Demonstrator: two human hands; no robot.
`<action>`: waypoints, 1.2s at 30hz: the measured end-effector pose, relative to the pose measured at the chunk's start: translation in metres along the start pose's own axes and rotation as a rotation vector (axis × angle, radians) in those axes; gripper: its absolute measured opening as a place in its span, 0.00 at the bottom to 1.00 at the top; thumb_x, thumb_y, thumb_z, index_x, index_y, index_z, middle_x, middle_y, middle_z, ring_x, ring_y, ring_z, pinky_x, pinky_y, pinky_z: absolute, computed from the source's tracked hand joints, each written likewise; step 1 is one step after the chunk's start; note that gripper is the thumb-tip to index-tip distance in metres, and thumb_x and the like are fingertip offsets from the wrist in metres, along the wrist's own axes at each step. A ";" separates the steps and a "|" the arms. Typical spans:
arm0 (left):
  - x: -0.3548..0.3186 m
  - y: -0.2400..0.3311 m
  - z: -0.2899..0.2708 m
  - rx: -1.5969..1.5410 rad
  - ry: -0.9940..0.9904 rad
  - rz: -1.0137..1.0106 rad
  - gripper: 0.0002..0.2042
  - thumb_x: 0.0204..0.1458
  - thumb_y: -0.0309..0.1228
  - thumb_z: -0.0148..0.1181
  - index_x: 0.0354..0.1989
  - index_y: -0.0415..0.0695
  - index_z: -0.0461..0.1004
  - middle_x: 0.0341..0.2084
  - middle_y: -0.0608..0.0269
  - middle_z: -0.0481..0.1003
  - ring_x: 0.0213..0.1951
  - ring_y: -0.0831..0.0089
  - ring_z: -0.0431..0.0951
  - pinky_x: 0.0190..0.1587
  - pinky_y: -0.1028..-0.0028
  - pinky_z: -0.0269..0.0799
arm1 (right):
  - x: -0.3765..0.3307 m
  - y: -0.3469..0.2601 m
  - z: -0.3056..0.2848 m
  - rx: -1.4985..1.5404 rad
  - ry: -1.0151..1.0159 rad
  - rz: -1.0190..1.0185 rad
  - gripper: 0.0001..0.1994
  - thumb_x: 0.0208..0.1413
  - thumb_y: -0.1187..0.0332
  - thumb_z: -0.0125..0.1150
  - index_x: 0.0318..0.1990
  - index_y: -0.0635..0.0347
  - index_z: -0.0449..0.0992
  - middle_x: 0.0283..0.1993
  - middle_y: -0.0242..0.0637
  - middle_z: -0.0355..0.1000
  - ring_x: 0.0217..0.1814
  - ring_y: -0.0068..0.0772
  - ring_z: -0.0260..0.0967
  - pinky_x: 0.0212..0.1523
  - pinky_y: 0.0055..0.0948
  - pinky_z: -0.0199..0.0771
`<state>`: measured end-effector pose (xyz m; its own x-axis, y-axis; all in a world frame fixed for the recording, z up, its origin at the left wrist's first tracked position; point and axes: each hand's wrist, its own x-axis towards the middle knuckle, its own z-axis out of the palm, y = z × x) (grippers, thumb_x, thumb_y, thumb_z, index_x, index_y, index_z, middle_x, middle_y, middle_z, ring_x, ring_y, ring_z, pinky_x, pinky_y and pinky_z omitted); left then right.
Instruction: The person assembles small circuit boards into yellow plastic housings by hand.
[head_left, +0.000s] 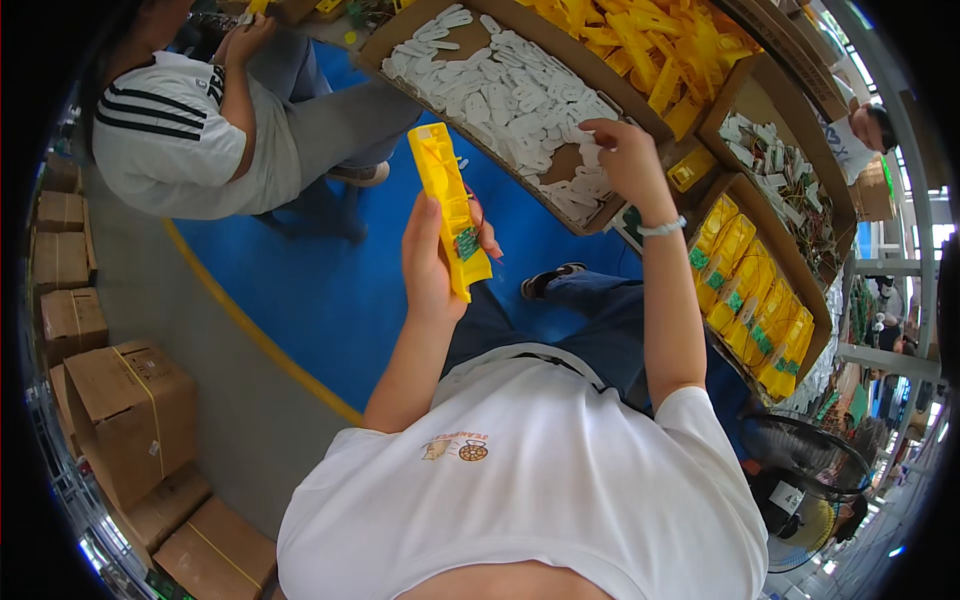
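Observation:
My left hand point(425, 250) is closed around a long yellow plastic housing point(437, 175), held upright in front of my body with its ribbed inside showing. A small green circuit board point(467, 242) sits near the housing's lower end, and thin red wire shows beside it. Over the right part of a shallow cardboard box point(566, 162) is my right hand point(632, 165), with its index finger stretched out and its fingers apart. Flat, elongated white plastic pieces point(515, 95) lie heaped in that box, just by my fingertips. Nothing is visible in the right hand.
Behind the box lie loose yellow housings point(650, 40). At right, a carton holds a row of yellow housings with green boards point(750, 290), beside a box of wired parts point(785, 180). Another person point(200, 130) sits at left. Cartons point(150, 420) and a fan point(810, 455) stand nearby.

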<state>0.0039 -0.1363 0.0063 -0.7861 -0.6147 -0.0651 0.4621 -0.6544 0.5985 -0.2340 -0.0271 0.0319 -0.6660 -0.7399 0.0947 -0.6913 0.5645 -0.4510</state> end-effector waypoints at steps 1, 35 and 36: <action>0.002 0.003 0.004 -0.006 0.008 0.007 0.24 0.61 0.47 0.44 0.56 0.40 0.61 0.29 0.58 0.69 0.23 0.71 0.71 0.27 0.72 0.72 | -0.006 -0.005 -0.008 0.259 0.052 -0.081 0.15 0.46 0.80 0.57 0.44 0.62 0.77 0.38 0.48 0.77 0.40 0.37 0.75 0.39 0.35 0.75; -0.015 -0.066 0.152 0.215 -0.253 -0.062 0.20 0.63 0.47 0.42 0.51 0.43 0.65 0.26 0.60 0.73 0.19 0.78 0.72 0.14 0.81 0.62 | -0.168 -0.026 -0.098 1.139 0.337 -0.170 0.11 0.50 0.83 0.60 0.42 0.74 0.77 0.37 0.44 0.77 0.37 0.28 0.76 0.40 0.22 0.77; -0.016 -0.068 0.154 0.244 -0.239 -0.054 0.21 0.62 0.45 0.47 0.55 0.42 0.63 0.28 0.62 0.73 0.23 0.80 0.73 0.22 0.82 0.66 | -0.169 -0.025 -0.099 1.103 0.343 -0.156 0.11 0.50 0.83 0.61 0.42 0.73 0.77 0.36 0.43 0.77 0.37 0.27 0.76 0.40 0.21 0.77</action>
<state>-0.0780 -0.0139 0.0897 -0.8941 -0.4426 0.0691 0.3276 -0.5408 0.7747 -0.1319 0.1205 0.1150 -0.7524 -0.5405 0.3765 -0.2663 -0.2732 -0.9244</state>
